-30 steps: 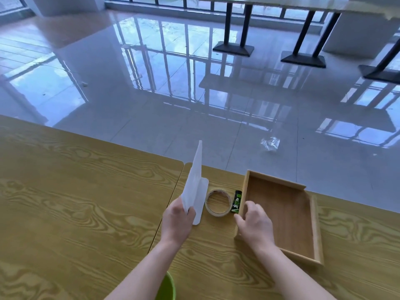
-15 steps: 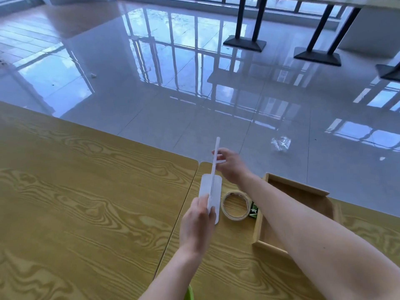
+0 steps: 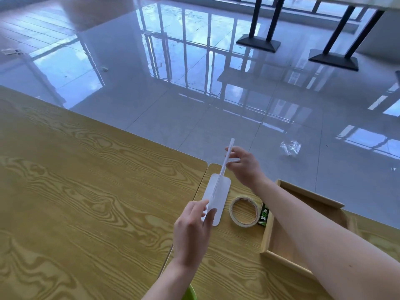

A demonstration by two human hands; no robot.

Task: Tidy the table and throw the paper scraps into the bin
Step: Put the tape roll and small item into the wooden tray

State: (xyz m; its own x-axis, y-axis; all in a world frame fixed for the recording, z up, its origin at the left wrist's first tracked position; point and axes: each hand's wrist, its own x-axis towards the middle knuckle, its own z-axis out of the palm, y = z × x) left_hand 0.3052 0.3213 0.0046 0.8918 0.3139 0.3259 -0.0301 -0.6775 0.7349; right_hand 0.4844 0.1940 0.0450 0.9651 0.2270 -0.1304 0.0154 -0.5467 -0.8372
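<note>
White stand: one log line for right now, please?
left hand: pinches white stand near end | right hand: holds far end | stand: on table | tape roll: beside stand

Left hand (image 3: 192, 232) near, pinching white sheet (image 3: 217, 187); right hand (image 3: 246, 167) farther out, pinching its far end

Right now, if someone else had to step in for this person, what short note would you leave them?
Left hand pinches the near end of the white sheet; right hand pinches its far top edge.
It stands edge-on over a flat white piece on the table.
Tape roll and green pack lie beside the wooden tray.
Green bin shows at the view's bottom edge.
Done: nothing visibly binned.
Left: bin the scraps, tidy the rest.
</note>
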